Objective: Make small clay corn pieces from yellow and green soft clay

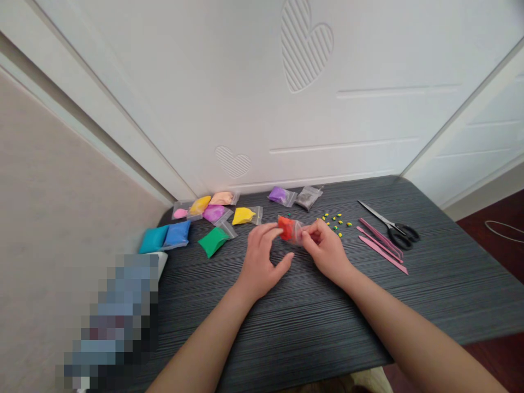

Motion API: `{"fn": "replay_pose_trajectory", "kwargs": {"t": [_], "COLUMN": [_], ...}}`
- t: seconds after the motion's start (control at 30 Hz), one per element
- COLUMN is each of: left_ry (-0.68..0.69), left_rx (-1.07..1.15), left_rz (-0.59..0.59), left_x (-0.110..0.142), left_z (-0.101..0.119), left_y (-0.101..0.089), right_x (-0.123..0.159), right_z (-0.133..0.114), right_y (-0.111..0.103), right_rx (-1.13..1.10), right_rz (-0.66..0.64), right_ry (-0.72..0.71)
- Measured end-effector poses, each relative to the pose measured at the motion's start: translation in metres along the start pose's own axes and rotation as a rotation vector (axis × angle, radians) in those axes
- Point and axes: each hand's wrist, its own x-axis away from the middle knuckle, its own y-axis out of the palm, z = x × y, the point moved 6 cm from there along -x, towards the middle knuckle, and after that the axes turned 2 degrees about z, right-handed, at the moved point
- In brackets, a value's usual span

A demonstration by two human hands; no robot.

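A small clear zip bag of red modelling clay [287, 229] is held just above the dark table. My right hand [324, 245] pinches the clear top end of this bag between thumb and fingers. My left hand [264, 261] is at the bag's other end, thumb spread away and fingertips at the red clay's edge; whether they press on it is hard to tell. Right of the bag, several tiny yellow and green pieces [335, 228] lie scattered, partly behind my right hand.
Bags of green [213, 242], yellow [243, 215], blue [177, 234] and purple clay [278, 195] lie left and back. Pink modelling tools [382, 254] and black-handled scissors [391, 225] lie right. A white panel [245, 109] stands behind the table [295, 327]; a pixelated object [118, 311] is at left.
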Motion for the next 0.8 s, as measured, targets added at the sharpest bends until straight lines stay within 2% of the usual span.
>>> {"fn": "replay_pose_trajectory", "kwargs": {"t": [0.07,0.13,0.23,0.5,0.7,0.8], "left_ry": [-0.020,-0.044,-0.043,-0.019,-0.008,0.000], "left_rx": [-0.011,0.014,0.036,-0.142,-0.177,-0.186], "left_rz": [-0.009,-0.116,-0.217,-0.156,-0.188,-0.198], "left_x": [0.000,0.001,0.002,0.000,0.003,0.004], "left_z": [-0.005,-0.010,-0.014,-0.016,-0.016,-0.014], "left_y": [0.001,0.009,0.016,0.012,0.016,0.017], "right_x": [0.000,0.001,0.002,-0.001,0.001,0.001], "right_z": [0.001,0.001,-0.001,-0.001,0.000,0.004], "right_y": [0.003,0.006,0.006,-0.001,0.008,0.011], "right_rx": [-0.133,-0.250,-0.232,0.035,0.060,0.063], "right_rz": [-0.065,-0.128,-0.155,-0.159,-0.363,-0.409], "right_ry": [0.030,0.052,0.035,0.002,0.004,0.035]}}
